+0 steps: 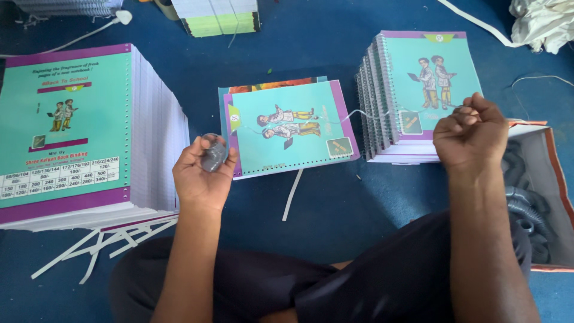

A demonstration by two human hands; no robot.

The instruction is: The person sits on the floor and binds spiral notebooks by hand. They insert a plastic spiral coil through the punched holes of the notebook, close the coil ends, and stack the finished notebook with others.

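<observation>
My left hand (202,173) is closed around a small grey coil of wire (212,154), held just left of an unbound teal and purple notebook (290,125) lying on the blue floor. My right hand (472,128) is a fist pinching the end of a thin pale wire (371,113). That wire stretches from the coil across the notebook to the right hand. The right hand hovers over the lower right corner of a stack of spiral-bound teal notebooks (418,90).
A tall stack of unbound pages with a teal back cover (78,131) stands at the left. White paper strips (107,242) lie by my knee. An open box (547,197) of grey coils sits at the right. Another page stack (218,17) lies far back.
</observation>
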